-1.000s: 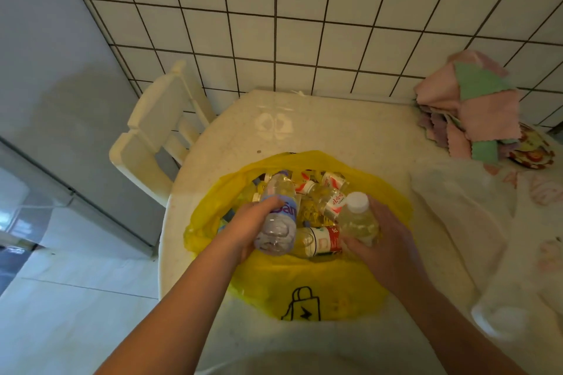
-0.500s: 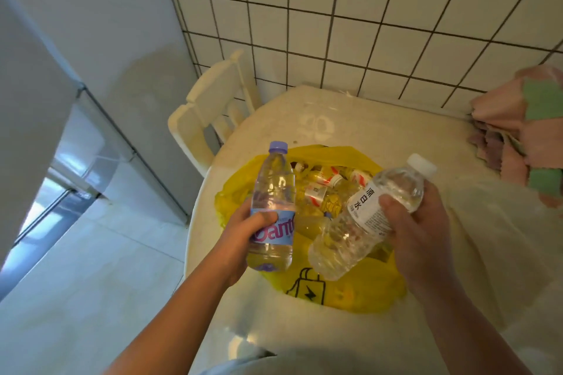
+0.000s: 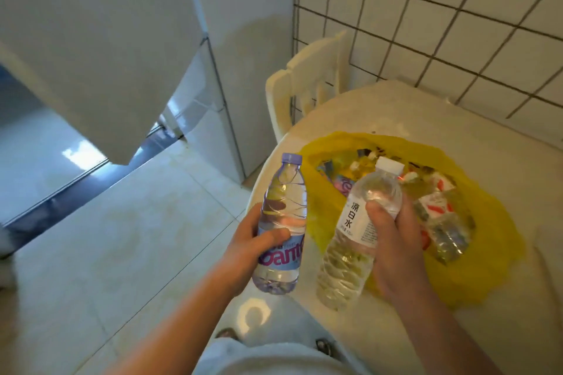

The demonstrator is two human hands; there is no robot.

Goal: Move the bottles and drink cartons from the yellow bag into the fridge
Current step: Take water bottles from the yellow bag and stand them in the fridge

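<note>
My left hand (image 3: 248, 248) grips a clear water bottle with a purple cap and purple label (image 3: 281, 228), held upright over the table's left edge. In my right hand (image 3: 396, 250) is a second clear bottle with a white cap and white label (image 3: 356, 231), tilted slightly, just left of the yellow bag (image 3: 475, 271). The bag lies open on the round table (image 3: 380, 329) and still holds several small bottles and cartons (image 3: 435, 207). The white fridge (image 3: 91, 39) stands at the upper left, its upper door swung open toward me.
A cream plastic chair (image 3: 304, 85) stands between the fridge and the table, against the tiled wall (image 3: 457, 24). Pale floor tiles (image 3: 106, 237) stretch from the table to the fridge. My feet show at the bottom.
Both hands lifted a bottle each out of the bag and carried them left. My view has swung left, bringing the fridge and its open door into sight.
</note>
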